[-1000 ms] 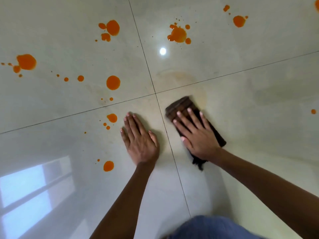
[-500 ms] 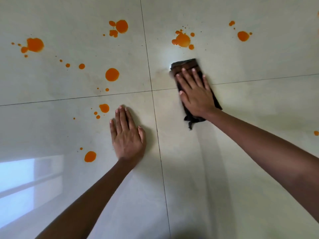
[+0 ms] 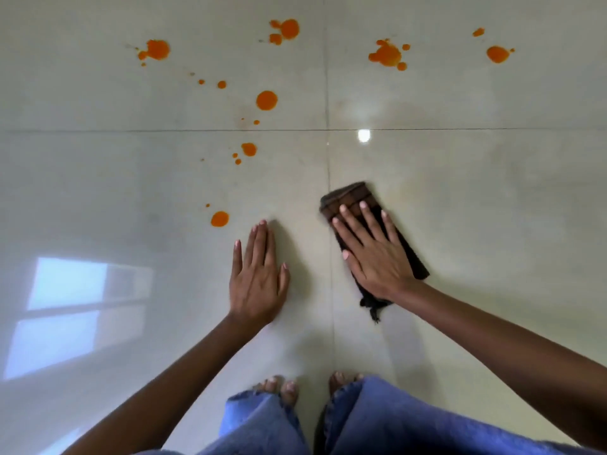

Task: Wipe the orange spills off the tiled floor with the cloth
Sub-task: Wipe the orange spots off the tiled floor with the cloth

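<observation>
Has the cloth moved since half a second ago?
Yes. The cloth has slid back: it lay across the crosswise grout line then, and now it lies clear of that line, on its near side.

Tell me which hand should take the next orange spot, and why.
Right, most likely. The right hand presses flat on the cloth, while the left hand lies bare on the floor. The nearest spot sits just ahead of the left hand, so the cloth must slide across to it.
</observation>
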